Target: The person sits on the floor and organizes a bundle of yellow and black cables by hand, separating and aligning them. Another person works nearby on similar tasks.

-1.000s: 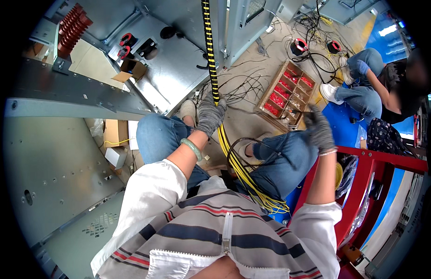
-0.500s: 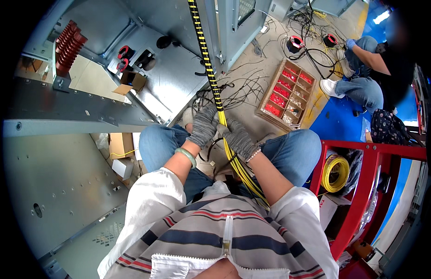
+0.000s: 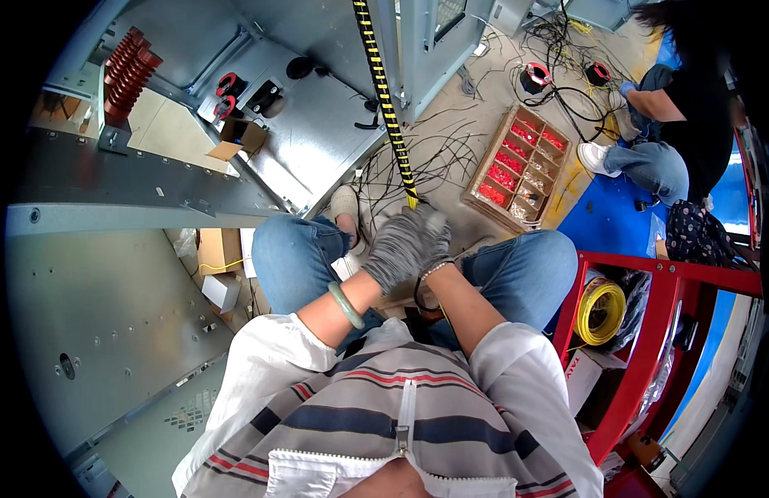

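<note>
A bundle of yellow wires (image 3: 413,202), wrapped in black spiral sleeving (image 3: 387,104) that leaves yellow stripes showing, hangs down from the top of the view to my hands. Both hands wear grey knit gloves and meet between my knees, just under the lower end of the sleeving. My left hand (image 3: 394,251) is closed round the bundle. Pressed against it, my right hand (image 3: 437,236) is closed at the same spot, slightly blurred, its fingers partly hidden. The hands and forearms cover most of the wires below.
A wooden compartment box (image 3: 469,197) with red and clear small parts lies on the floor ahead right. Loose black cables (image 3: 559,62) spread beyond it, near a crouching co-worker (image 3: 679,108). Metal cabinet frames (image 3: 135,195) flank my left; a red rack (image 3: 625,261) with a yellow wire coil (image 3: 599,311) stands right.
My hands have come together; the left moved right and the right hand shifted slightly, so they overlap. The sleeved bundle's lower part swung right, and the yellow wires below are now mostly covered.
</note>
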A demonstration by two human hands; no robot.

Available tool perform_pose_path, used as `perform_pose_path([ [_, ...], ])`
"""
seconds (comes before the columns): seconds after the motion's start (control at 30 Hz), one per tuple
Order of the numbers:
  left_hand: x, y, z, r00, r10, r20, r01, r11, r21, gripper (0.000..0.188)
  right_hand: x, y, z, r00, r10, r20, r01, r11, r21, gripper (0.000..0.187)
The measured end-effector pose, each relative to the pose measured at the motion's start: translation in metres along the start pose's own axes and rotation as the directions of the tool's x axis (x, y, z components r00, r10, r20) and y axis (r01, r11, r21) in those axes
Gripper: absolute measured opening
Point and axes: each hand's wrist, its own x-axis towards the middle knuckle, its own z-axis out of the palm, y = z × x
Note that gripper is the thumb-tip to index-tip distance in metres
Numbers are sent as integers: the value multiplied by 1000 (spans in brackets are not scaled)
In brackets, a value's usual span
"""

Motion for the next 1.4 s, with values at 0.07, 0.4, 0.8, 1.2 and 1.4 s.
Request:
perform_pose_path([
  [0.07,-5,27,-2,1000,-28,9,29,995,-92,30,3,0,-1,995,11,-98,-4,998,70,24],
  [0.4,-4,-25,-2,877,-477,55,281,417,-864,24,18,-7,-77,795,544,268,-276,-70,959,30],
  [0.8,40,-48,62,786,-606,123,260,143,-955,24,9,48,-237,842,539,-2,-203,320,925,28],
  [1.2,33,-76,43,740,-660,134,315,163,-935,13,-41,94,-426,891,266,-368,431,-246,868,70],
  [1.4,30,-55,33,730,-682,-47,146,223,-964,7,-12,192,-417,791,552,-264,222,142,964,35],
])
